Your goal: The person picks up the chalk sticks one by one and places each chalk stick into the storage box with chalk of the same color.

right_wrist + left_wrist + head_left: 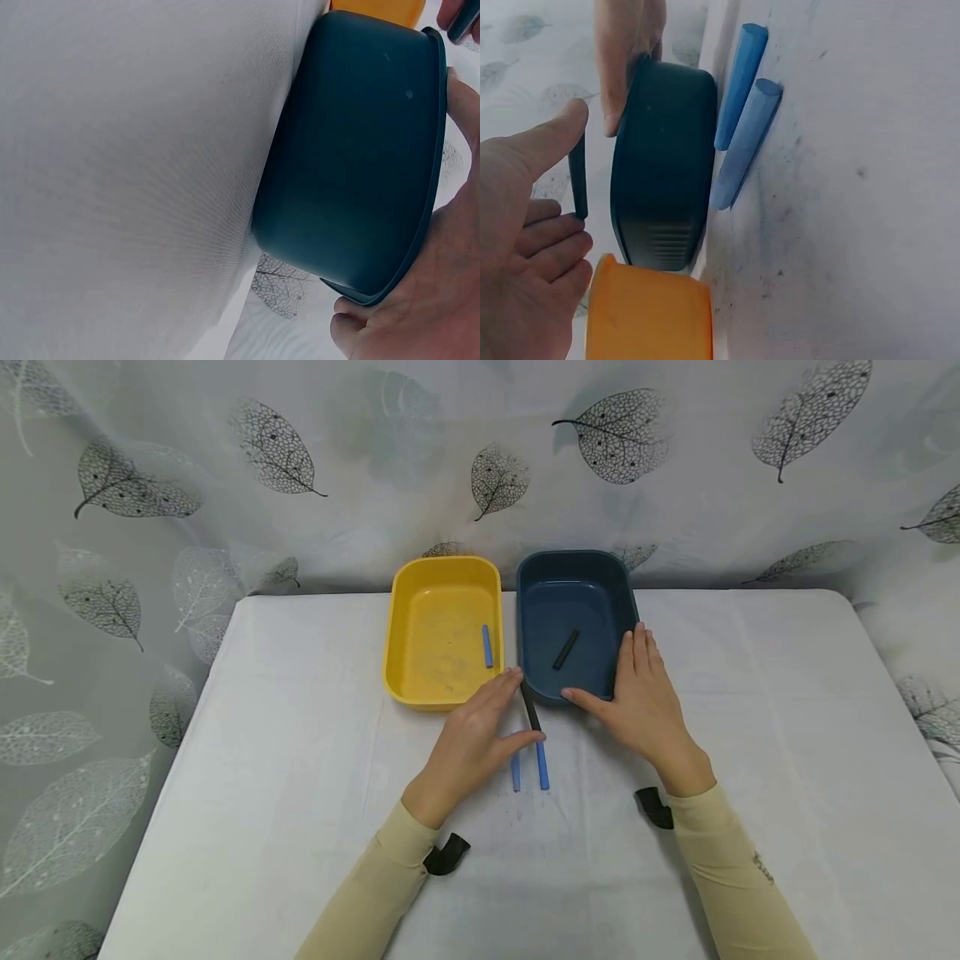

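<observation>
Left hand [474, 731]: pinching a black stick [531, 706] between thumb and fingertips, held off the white cloth [315, 735].
Right hand [648, 714]: spread, thumb on near rim and straight fingers along right rim of dark blue tray [566, 602].
Dark blue tray: one slanted shorter black stick [566, 649] inside.
Yellow tray [431, 627]: one blue stick [487, 646], near right wall.
Cloth: two loose blue sticks [543, 768], side by side.
Count: trays, two; black, two; blue, three.
</observation>
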`<state>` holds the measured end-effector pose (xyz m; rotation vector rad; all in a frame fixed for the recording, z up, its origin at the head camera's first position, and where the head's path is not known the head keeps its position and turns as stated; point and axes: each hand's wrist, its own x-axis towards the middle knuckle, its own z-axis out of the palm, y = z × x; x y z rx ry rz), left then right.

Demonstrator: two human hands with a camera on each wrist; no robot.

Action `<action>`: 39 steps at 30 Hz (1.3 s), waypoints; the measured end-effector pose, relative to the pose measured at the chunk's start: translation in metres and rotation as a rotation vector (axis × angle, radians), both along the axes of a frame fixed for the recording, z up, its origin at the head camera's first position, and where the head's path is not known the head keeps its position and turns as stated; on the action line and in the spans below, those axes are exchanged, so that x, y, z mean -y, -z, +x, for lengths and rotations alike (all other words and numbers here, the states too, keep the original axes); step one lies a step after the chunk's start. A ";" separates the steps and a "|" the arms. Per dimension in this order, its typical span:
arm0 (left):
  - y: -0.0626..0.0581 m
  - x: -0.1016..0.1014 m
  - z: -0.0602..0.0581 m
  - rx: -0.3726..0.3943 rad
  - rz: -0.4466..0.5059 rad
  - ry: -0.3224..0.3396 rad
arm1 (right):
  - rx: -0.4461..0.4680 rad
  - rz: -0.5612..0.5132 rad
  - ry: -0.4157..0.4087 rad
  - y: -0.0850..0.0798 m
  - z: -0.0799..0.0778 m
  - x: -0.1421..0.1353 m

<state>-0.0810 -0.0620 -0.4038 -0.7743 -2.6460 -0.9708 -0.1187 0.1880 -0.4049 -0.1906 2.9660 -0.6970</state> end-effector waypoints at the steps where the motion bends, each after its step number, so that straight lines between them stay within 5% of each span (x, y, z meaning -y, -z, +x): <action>1: 0.000 -0.001 -0.001 0.009 0.002 -0.008 | 0.003 -0.001 -0.001 0.000 0.000 0.000; 18: -0.005 -0.012 -0.026 0.151 -0.011 -0.118 | 0.004 -0.012 -0.008 0.002 -0.001 0.000; 29: -0.010 -0.019 -0.038 0.130 -0.113 -0.107 | -0.006 -0.017 -0.010 0.002 -0.002 0.000; 39: -0.016 -0.023 -0.048 0.206 -0.158 -0.096 | 0.005 -0.003 -0.017 -0.001 -0.001 0.000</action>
